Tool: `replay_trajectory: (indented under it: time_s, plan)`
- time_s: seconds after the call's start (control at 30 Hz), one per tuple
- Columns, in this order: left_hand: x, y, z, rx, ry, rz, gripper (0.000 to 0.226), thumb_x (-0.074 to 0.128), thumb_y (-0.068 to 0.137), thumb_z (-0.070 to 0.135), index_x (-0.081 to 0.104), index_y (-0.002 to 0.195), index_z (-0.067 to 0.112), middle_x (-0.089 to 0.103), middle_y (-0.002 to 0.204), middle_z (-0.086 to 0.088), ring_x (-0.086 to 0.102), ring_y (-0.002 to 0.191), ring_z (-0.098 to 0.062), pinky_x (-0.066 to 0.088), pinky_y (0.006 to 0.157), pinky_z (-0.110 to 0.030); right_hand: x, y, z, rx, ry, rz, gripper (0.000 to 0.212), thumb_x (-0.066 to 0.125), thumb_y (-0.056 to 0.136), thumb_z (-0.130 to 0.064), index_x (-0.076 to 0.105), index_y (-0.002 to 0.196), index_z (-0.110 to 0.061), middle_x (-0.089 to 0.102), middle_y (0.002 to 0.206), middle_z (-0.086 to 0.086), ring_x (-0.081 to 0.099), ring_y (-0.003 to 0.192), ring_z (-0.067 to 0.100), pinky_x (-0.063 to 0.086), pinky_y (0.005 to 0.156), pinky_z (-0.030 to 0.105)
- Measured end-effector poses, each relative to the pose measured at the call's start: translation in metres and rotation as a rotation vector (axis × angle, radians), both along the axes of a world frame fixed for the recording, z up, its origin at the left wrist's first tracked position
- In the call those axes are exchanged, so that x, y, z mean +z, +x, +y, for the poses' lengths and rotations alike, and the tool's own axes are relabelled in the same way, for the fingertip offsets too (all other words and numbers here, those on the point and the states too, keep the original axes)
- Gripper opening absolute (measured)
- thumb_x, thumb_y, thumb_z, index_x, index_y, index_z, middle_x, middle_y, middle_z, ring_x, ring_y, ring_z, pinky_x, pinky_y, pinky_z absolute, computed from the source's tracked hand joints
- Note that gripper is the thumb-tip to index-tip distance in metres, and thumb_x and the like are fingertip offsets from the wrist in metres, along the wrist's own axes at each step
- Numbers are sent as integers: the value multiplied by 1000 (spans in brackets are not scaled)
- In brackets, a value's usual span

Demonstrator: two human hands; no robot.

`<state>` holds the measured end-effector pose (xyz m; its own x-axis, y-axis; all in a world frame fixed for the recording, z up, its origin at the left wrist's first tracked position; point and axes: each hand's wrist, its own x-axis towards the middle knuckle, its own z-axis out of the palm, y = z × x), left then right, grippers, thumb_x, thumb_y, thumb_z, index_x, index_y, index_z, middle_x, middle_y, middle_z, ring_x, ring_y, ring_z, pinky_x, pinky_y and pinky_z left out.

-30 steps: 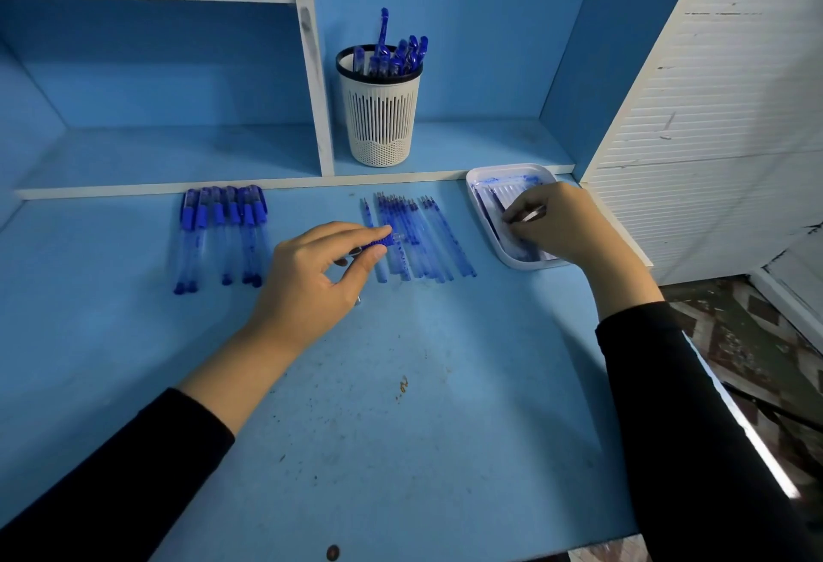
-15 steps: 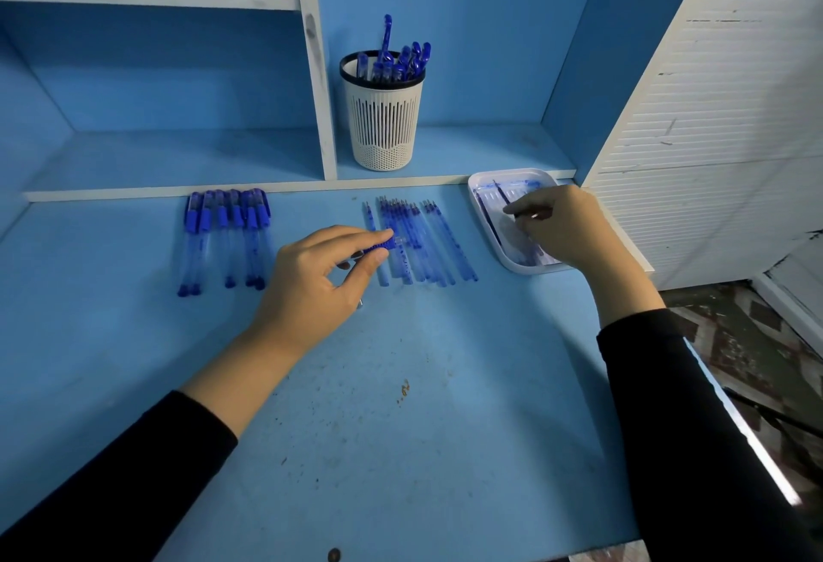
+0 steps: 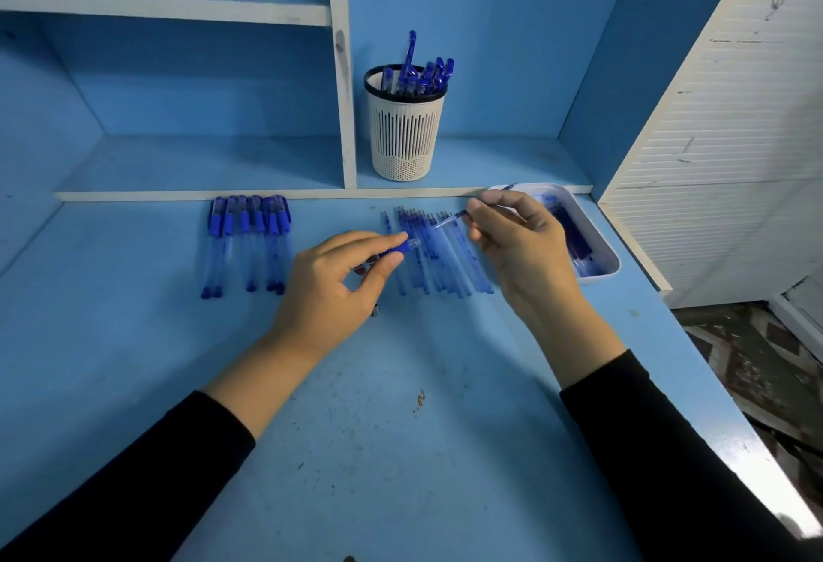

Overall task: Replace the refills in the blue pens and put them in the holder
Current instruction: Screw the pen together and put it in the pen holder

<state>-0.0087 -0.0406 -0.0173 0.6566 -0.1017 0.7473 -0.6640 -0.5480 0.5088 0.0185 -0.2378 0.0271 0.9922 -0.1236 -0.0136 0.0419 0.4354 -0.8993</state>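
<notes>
We've got the left hand pinching the open pen barrel by its blue grip, thumb against fingertips, with the mouth pointing right and a bit away from us. The right hand pinches a refill between thumb and fingertips. Its near end sits just up and right of the barrel mouth, not touching. The refill's long axis slants up toward the tray, so our guess is it needs tipping into line with the barrel before it'll slide in. The row of loose refills lies right under both hands and looks easy to bump. The capped pens lie well off to the left, and the holder stands back on the shelf with pens already in it.
</notes>
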Motion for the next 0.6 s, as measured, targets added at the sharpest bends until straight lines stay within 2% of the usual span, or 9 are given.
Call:
replay_trajectory:
  time_s: [0.43,0.53,0.6]
  plan:
    - [1,1,0,5,-24,-1,19,71,88,9,74,107,5,71,95,1,64,78,-10,54,74,-18,-6,-4,9,-3,-110,-44,16,68,83,5,63,82,-10,67,71,1,64,70,14,49,63,21]
    - [1,1,1,-5,-24,4,20,71,88,7,74,107,5,71,95,1,64,78,-10,53,74,-17,-6,-5,9,-38,-174,-97,16,71,81,4,64,81,-11,66,77,4,62,73,15,50,63,21]
    - [1,1,1,-2,-31,9,20,71,88,8,74,107,5,71,95,1,64,78,-9,53,74,-16,-5,-7,10,-70,-230,-153,15,72,81,3,64,82,-10,67,78,0,62,72,12,51,66,20]
